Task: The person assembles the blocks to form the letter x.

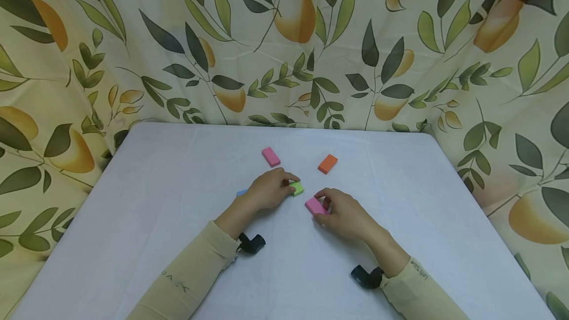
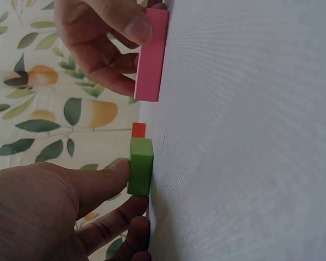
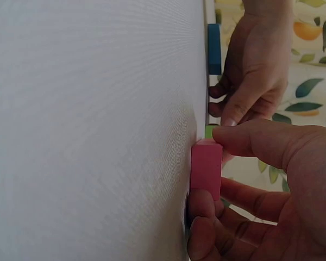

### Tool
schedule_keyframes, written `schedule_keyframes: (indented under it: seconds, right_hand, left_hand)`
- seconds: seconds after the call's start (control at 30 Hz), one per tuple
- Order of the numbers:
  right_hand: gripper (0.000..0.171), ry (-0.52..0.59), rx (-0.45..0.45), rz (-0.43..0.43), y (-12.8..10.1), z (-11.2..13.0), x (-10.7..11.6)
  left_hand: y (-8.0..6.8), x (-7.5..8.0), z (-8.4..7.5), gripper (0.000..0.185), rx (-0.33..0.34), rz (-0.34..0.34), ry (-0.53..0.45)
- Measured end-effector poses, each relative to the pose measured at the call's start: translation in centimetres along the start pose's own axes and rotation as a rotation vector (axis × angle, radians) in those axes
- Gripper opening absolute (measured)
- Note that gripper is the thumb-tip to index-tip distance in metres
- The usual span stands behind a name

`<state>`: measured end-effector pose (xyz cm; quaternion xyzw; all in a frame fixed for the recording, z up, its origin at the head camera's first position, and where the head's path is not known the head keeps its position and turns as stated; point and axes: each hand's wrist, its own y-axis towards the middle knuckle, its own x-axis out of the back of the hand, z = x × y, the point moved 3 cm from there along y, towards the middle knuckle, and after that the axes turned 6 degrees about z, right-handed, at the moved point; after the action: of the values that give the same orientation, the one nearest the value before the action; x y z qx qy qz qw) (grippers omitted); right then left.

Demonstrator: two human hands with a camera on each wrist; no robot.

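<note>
Presently, no container is in view; all blocks lie on the white table (image 1: 155, 196). Left to right: a blue block (image 1: 241, 192) partly hidden behind the left hand (image 1: 268, 189), which pinches the green block (image 1: 297, 189); the right hand (image 1: 344, 214) grips a pink block (image 1: 314, 206). Beyond them lie a second pink block (image 1: 270, 156) and an orange block (image 1: 327, 163), untouched.

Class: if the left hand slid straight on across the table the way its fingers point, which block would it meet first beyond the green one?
Probably the orange block, beyond the green block that the left hand holds; depth is uncertain.
</note>
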<state>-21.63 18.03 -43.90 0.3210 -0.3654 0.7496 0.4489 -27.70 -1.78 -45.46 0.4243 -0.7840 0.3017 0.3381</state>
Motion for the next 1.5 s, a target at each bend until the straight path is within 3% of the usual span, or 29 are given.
schedule_keyframes:
  seconds: [1.5]
  right_hand:
    - [0.045,0.019,0.002,-0.005,0.43,0.25,-0.14]
  left_hand:
    - [-0.01,-0.01,-0.06,0.031,0.000,-0.003,-0.004]
